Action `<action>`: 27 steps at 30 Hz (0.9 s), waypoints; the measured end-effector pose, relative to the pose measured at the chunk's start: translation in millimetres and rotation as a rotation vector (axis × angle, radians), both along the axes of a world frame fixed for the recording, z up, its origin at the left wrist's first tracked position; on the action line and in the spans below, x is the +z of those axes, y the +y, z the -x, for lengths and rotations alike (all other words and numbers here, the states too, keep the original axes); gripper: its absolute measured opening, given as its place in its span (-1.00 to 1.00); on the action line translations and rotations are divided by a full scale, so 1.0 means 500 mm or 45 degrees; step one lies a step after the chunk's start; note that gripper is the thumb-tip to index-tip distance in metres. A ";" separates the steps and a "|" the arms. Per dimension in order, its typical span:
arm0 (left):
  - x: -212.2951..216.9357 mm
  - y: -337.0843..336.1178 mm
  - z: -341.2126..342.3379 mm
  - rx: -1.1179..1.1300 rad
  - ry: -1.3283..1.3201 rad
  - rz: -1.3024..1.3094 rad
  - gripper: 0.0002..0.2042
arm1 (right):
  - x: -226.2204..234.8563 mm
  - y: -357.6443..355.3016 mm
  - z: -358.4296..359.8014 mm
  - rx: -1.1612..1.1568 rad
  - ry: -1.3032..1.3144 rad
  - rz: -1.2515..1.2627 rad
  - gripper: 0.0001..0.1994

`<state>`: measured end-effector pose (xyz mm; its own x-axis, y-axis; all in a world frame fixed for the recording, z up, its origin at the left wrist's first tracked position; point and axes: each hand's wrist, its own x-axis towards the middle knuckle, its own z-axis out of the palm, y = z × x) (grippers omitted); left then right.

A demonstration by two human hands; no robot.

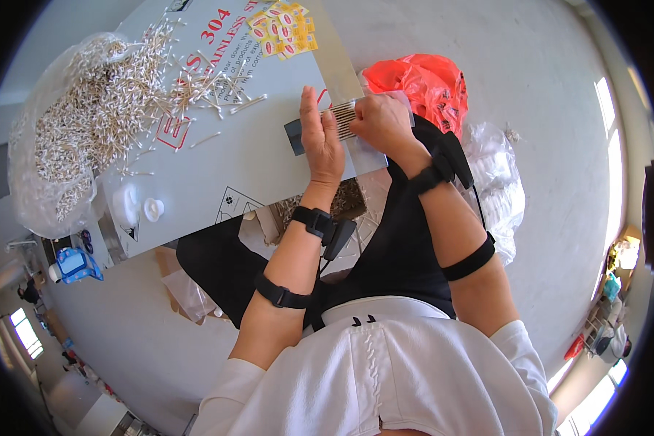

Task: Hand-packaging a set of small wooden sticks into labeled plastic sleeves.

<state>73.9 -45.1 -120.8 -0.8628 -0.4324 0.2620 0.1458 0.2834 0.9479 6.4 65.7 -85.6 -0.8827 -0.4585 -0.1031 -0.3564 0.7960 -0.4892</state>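
A row of cotton swabs (344, 118) lies side by side between my two hands at the table's right edge. My left hand (322, 145) is open, its fingers straight and held together, upright against the left ends of the swabs. My right hand (385, 122) is closed in a fist at their right ends; its fingers hide part of the row. Under and beside the right hand shows clear plastic film (367, 156). A dark grey flat piece (293, 136) sticks out to the left of my left hand.
A big heap of loose cotton swabs (87, 109) spills from a clear bag across the grey table (196, 196). Yellow printed slips (283, 30) lie at the far edge. White round caps (152, 209) are near left. A red plastic bag (421, 83) and a clear bag (494, 189) sit right.
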 end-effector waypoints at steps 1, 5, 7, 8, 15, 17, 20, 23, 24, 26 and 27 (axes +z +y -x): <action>0.003 0.001 0.000 -0.007 -0.015 0.130 -0.52 | -0.002 0.000 -0.002 0.000 0.013 0.014 -0.85; 0.002 0.004 0.000 -0.059 -0.039 0.035 -0.53 | -0.009 -0.003 -0.004 0.023 0.062 0.011 -0.85; 0.001 0.006 0.002 -0.076 0.020 0.039 -0.54 | -0.008 -0.004 -0.006 0.018 0.068 0.029 -0.84; 0.003 0.008 0.003 -0.076 0.020 0.040 -0.54 | -0.008 -0.004 -0.006 0.019 0.068 0.030 -0.84; 0.001 0.011 0.003 0.035 0.075 -0.066 -0.55 | -0.022 0.009 -0.003 0.033 0.167 0.073 -0.84; 0.002 0.015 0.003 0.058 0.085 -0.082 -0.55 | -0.019 0.009 -0.002 0.056 0.163 0.100 -0.83; 0.002 0.027 0.010 -0.045 0.092 -0.210 -0.55 | -0.014 0.000 -0.006 0.037 0.077 0.083 -0.86; 0.002 0.028 0.013 -0.034 0.139 -0.238 -0.54 | -0.013 -0.003 -0.009 0.029 0.098 0.103 -0.86; 0.001 0.030 0.018 -0.042 0.157 -0.276 -0.54 | -0.013 -0.003 -0.009 0.045 0.126 0.082 -0.87; 0.002 0.034 0.025 -0.051 0.168 -0.317 -0.54 | -0.011 -0.004 -0.010 0.059 0.147 0.058 -0.87; 0.003 0.034 0.028 -0.049 0.124 -0.294 -0.54 | -0.010 -0.005 -0.011 0.063 0.146 0.040 -0.87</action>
